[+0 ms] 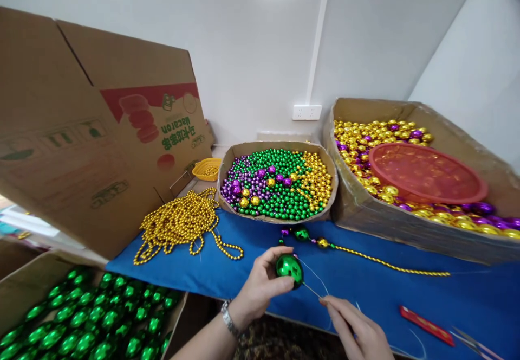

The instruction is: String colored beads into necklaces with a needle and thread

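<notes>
A large shiny green bead [287, 268] is pinched between the thumb and fingers of my left hand [264, 281], above the front of the blue cloth. A thin needle [312, 289] runs from the bead's lower right side to my right hand [355, 325], whose fingertips are closed on it. White thread [314, 273] loops beside the bead. Just beyond my left hand lies a partly strung strand with purple, green and gold beads, and its gold bead chain [390, 265] stretches to the right.
A heap of gold bead chains [179, 224] lies left on the blue cloth [244, 240]. Behind stands a carton of small mixed beads [276, 186]. A larger carton [365, 213] holds gold and purple beads and a red basket [426, 173]. A red cutter [426, 325] and scissors [473, 344] lie right; green beads [97, 316] fill a lower-left box.
</notes>
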